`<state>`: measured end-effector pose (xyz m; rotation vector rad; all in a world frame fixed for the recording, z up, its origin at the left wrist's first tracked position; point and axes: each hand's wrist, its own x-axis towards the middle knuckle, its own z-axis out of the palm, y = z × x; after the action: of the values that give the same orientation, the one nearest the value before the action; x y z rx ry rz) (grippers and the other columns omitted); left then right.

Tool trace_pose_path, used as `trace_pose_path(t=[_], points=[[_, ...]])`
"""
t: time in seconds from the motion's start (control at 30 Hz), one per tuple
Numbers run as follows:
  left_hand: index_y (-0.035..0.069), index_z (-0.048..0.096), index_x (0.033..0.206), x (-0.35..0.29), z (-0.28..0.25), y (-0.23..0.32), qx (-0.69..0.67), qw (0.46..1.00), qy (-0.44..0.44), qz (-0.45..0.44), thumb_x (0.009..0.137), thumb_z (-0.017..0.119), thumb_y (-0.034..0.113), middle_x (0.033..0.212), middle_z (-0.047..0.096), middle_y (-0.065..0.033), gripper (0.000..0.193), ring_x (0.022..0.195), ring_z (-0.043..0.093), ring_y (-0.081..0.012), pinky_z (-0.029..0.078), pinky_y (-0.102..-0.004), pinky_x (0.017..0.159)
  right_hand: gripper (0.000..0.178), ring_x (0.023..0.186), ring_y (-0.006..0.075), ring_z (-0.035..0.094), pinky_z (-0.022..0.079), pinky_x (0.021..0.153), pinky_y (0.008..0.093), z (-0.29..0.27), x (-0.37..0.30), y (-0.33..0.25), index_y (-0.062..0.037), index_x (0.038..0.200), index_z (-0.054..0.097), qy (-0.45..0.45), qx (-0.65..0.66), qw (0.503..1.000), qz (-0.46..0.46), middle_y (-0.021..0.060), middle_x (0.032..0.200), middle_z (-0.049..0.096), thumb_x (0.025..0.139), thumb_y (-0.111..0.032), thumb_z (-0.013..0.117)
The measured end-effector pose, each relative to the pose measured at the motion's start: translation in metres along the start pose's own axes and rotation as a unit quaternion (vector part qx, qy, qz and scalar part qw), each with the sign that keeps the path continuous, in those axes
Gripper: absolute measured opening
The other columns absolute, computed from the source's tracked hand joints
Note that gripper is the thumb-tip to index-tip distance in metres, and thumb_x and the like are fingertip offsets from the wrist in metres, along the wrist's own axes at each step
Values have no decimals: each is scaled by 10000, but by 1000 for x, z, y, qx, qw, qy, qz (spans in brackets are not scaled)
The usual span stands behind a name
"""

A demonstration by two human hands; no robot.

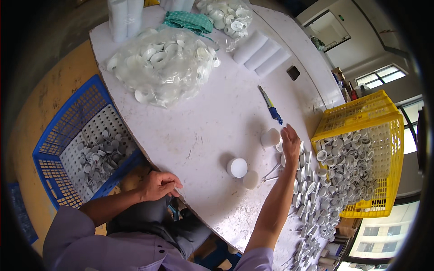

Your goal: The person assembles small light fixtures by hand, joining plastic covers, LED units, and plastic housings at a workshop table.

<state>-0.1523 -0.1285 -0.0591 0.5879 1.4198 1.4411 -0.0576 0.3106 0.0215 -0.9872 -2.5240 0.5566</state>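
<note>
My left hand (162, 185) is at the near left table edge, its fingers curled together; whatever is in them is hidden. Out to the right, my right hand (290, 144) reaches down with slightly bent fingers, beside a white round stack (270, 137) and at the edge of a spread of white cup-shaped parts with thin stems (304, 189). I cannot see it gripping anything. Between my hands stand a white round lidded piece (237, 167) and a paler translucent disc (251, 179). Thin metal stems (271, 174) lie under my right forearm.
A yellow crate (352, 113) tipped on its side spills stemmed parts onto the table at right. A blue basket (68, 135) with similar parts stands at left. Farther back are a clear bag of white rings (162, 63), white rolls (262, 52) and a blue-handled tool (272, 108).
</note>
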Motion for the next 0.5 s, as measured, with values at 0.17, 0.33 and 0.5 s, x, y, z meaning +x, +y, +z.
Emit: trace_pose_path(t=[0.17, 0.33, 0.5], points=[[-28, 577, 972, 3, 0, -5, 2, 1000, -12, 14, 898, 456, 27, 953, 661, -122, 152, 797, 674, -183, 538, -228, 643, 558, 904, 255, 634, 474, 798, 312, 20, 20, -7, 7, 1165, 570, -112, -24, 988, 104, 167, 972, 656, 741, -349, 636], [-29, 575, 978, 0, 2, -5, -38, 999, -13, 16, 905, 450, 27, 961, 658, -122, 155, 799, 672, -179, 536, -225, 643, 527, 884, 238, 639, 477, 800, 303, 28, 24, -1, -38, 1121, 613, -161, -100, 975, 114, 156, 947, 664, 715, -372, 652], [-31, 573, 980, 1, -2, -9, -35, 999, -18, 17, 906, 454, 24, 965, 656, -126, 150, 803, 670, -176, 539, -229, 653, 469, 865, 252, 644, 483, 793, 315, 33, 19, -12, -49, 1064, 640, -186, -101, 972, 105, 168, 941, 662, 705, -350, 656]])
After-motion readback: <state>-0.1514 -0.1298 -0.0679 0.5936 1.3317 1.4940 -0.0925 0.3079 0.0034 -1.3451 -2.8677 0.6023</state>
